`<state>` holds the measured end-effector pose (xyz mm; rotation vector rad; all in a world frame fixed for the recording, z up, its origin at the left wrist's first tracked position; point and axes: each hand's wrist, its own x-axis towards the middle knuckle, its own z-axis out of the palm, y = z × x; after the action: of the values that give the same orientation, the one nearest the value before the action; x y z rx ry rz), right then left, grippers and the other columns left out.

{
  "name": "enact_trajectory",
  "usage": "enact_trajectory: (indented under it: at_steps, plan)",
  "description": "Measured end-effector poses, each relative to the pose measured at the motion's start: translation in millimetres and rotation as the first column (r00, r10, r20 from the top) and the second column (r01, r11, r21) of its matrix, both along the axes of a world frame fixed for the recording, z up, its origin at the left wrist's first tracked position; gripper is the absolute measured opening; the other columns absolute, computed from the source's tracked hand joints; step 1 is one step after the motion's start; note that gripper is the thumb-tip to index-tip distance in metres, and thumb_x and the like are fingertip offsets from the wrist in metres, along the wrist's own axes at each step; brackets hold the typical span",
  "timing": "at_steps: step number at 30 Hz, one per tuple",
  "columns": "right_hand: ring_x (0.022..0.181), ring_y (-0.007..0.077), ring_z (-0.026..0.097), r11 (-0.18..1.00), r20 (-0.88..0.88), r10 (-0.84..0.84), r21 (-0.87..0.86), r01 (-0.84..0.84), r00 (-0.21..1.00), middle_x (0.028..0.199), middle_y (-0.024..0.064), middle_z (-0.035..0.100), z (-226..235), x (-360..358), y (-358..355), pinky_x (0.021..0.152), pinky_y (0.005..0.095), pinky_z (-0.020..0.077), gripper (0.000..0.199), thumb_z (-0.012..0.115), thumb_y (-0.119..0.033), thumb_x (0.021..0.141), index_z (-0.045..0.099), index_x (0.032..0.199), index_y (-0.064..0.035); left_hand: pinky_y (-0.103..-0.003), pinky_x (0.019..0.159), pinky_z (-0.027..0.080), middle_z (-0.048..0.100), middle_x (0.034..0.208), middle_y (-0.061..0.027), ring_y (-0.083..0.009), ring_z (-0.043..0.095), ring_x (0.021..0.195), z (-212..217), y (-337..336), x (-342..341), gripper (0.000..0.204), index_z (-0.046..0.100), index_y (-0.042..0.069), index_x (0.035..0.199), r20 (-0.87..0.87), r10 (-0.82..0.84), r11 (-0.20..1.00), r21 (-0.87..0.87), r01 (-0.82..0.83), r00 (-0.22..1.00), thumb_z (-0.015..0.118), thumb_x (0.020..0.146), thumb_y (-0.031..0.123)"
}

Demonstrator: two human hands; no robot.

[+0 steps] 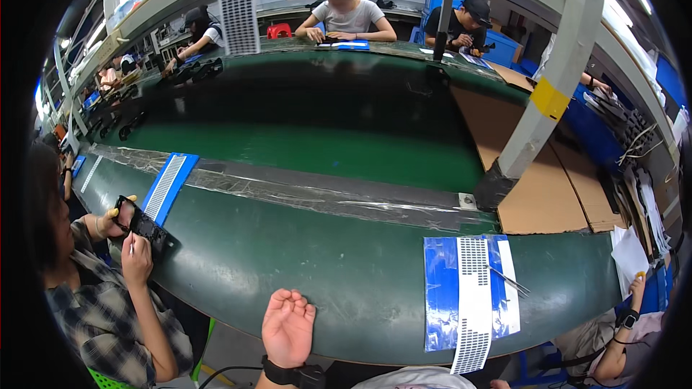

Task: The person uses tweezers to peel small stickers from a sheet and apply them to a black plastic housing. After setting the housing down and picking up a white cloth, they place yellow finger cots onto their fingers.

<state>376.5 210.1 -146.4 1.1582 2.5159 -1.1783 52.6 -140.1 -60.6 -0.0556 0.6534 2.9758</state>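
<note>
My left hand rests palm up at the near edge of the green work table. Its fingers are loosely curled and apart, holding nothing. A black band circles the wrist. At the lower edge, a small patch of skin seems to be my right hand; its fingers are hidden. To the right lies a blue board with a white sheet of small black labels on it, hanging over the table's near edge. Metal tweezers lie across the sheet's right side, apart from both hands.
At left, a co-worker works on a black device beside another label sheet. Beyond a taped strip runs a dark green belt. A grey post stands at right near cardboard. Several people sit across.
</note>
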Motion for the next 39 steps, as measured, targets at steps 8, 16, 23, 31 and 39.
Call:
enact_trajectory:
  at_steps: [8, 16, 23, 31, 39]
  plan:
    - [0.085, 0.0185, 0.055, 0.848, 0.275, 0.491, 0.065, -0.525, 0.827, 0.087, 0.0118, 0.06, -1.6, -35.7, 13.9, 0.074, 0.0314, 0.0431, 0.025, 0.055, -0.02, 0.076, 0.058, 0.091, -0.0003, -0.033, 0.078, 0.04, 0.05, 0.092, -0.0059, -0.0151, 0.049, 0.082, 7.5, 3.9, 6.3, 0.012, 0.048, 0.005, 0.088, -0.008, 0.145, 0.967, -0.212, -0.143, 0.989, 0.049, 0.077, 0.004]
    - [0.083, 0.0184, 0.056, 0.924, 0.217, 0.376, -0.153, -0.349, 0.901, 0.086, 0.0113, 0.06, 4.7, -44.8, 15.5, 0.073, 0.0312, 0.0437, 0.023, 0.056, -0.019, 0.076, 0.059, 0.09, -0.0007, -0.035, 0.086, 0.037, 0.05, 0.106, -0.0197, -0.0314, 0.046, 0.1, -44.6, -40.8, 107.7, 0.034, 0.046, -0.002, 0.109, 0.351, -0.447, -0.009, -0.921, 0.389, 0.823, 0.054, 0.079, 0.012]
    - [0.081, 0.0184, 0.057, 0.888, 0.201, 0.288, -0.423, -0.182, 0.936, 0.085, 0.0107, 0.061, 1.9, -51.3, 23.4, 0.072, 0.031, 0.0442, 0.021, 0.057, -0.018, 0.076, 0.059, 0.089, -0.0012, -0.044, 0.096, 0.023, 0.021, 0.137, -0.0121, -0.0256, 0.024, 0.124, -318.8, -123.7, 285.7, 0.066, 0.029, 0.006, 0.124, 0.738, -0.18, -0.28, -0.673, 0.685, 0.651, 0.053, 0.077, 0.045]
    - [0.076, 0.0169, 0.058, 0.719, 0.068, 0.179, -0.69, -0.084, 0.981, 0.082, 0.0092, 0.062, -44.7, -31.7, 50.9, 0.069, 0.0286, 0.0452, 0.018, 0.06, -0.014, 0.076, 0.06, 0.089, -0.0012, -0.044, 0.096, 0.024, 0.024, 0.133, -0.0138, -0.0273, 0.026, 0.122, -312.6, -106.0, 243.8, 0.069, 0.025, 0.006, 0.127, 0.673, -0.14, -0.31, -0.727, 0.613, 0.727, 0.054, 0.075, 0.041]
    - [0.075, 0.0165, 0.056, 0.844, 0.164, 0.152, -0.535, -0.042, 0.975, 0.083, 0.0093, 0.061, -34.2, -53.9, 43.6, 0.067, 0.0294, 0.0449, 0.022, 0.06, -0.016, 0.077, 0.06, 0.09, 0.0017, -0.043, 0.095, 0.026, 0.03, 0.128, -0.0158, -0.0289, 0.03, 0.118, -256.1, -69.0, 173.3, 0.06, 0.03, 0.005, 0.123, 0.547, -0.214, -0.44, -0.793, 0.42, 0.809, 0.053, 0.075, 0.032]
